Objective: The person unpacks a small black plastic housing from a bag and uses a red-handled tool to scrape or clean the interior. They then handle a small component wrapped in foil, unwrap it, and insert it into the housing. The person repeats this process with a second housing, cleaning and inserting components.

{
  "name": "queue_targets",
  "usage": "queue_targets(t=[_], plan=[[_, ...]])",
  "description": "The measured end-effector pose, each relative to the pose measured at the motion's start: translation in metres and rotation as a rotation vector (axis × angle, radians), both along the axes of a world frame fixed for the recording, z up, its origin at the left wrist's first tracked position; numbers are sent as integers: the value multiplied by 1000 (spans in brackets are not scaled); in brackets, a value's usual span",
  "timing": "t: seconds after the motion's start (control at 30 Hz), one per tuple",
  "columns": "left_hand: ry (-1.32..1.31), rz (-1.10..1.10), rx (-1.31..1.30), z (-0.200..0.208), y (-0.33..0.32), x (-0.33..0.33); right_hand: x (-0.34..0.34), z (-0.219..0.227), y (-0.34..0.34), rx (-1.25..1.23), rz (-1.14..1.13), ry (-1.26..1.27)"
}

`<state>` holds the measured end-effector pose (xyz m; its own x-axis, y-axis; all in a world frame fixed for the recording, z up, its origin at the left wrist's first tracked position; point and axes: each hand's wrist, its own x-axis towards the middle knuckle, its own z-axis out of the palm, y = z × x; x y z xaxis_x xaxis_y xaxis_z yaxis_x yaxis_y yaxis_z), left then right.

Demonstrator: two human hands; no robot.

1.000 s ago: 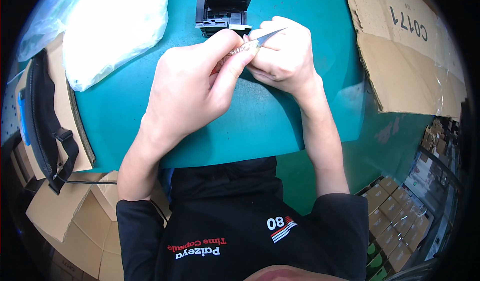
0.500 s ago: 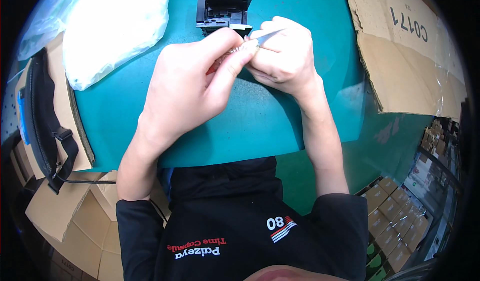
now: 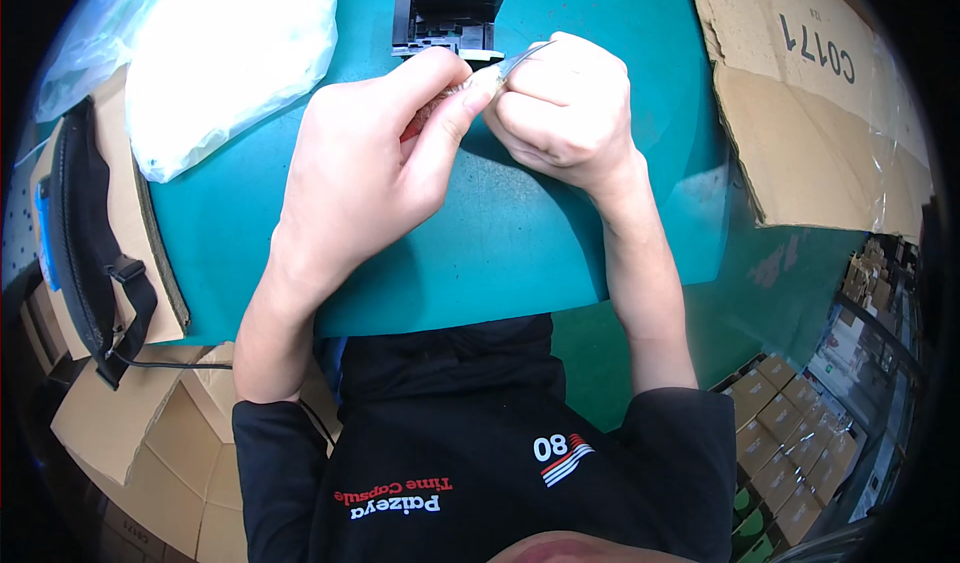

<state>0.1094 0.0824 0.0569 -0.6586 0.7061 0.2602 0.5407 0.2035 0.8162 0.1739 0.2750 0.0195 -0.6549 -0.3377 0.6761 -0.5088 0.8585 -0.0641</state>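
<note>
My left hand (image 3: 350,153) is closed round the reddish, wrapped-looking handle of a small knife, thumb along its side. The knife's thin pointed blade (image 3: 520,61) slants up to the right and lies by the curled fingers of my right hand (image 3: 572,113). That right hand is closed like a fist; whatever it grips, if anything, is hidden. Just beyond both hands a black plastic housing (image 3: 447,25), open in the middle, rests on the green table mat (image 3: 480,253). A pale strip shows along the housing's near edge.
A bulging white plastic bag (image 3: 235,58) occupies the far left of the table. A cardboard box flap (image 3: 830,113) juts in at the right. To the left lies a black strap (image 3: 90,233) with a buckle against cardboard. Stacked small cartons (image 3: 795,433) stand at lower right.
My left hand has shifted slightly left with the knife. The blade now tilts more steeply upward beside the right hand, which has barely moved.
</note>
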Motion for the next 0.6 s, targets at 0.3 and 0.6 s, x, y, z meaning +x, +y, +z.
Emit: queue_targets(t=[0.3,0.6], plan=[[-41,-82,34,2,-2,3,0,2,0,-30,14,-18],[-47,-167,41,3,-4,2,0,3,1,-61,37,27]])
